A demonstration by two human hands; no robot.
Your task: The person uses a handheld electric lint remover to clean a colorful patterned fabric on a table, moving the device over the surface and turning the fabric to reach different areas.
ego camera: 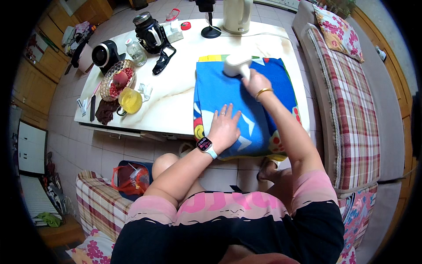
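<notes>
A folded blue cloth [217, 85] with coloured printed patterns lies on the marble-patterned table and hangs over its near edge. My right hand [258, 84] grips the handle of a white handheld appliance [235, 64], whose round head rests on the far part of the cloth; its exact kind cannot be told. Nearer to me, my left hand [226, 127] lies flat on the cloth with its fingers spread, holding nothing. A smartwatch is on the left wrist and a gold-coloured bangle on the right.
Left on the table [171, 115] are a glass mug [130, 100], a fruit bowl [105, 86], a glass bottle [135, 52], a small fan [105, 56] and a black strapped flask [150, 34]. Behind the cloth stand a kettle [235, 16] and a black stand [211, 32]. A sofa [352, 115] flanks the right.
</notes>
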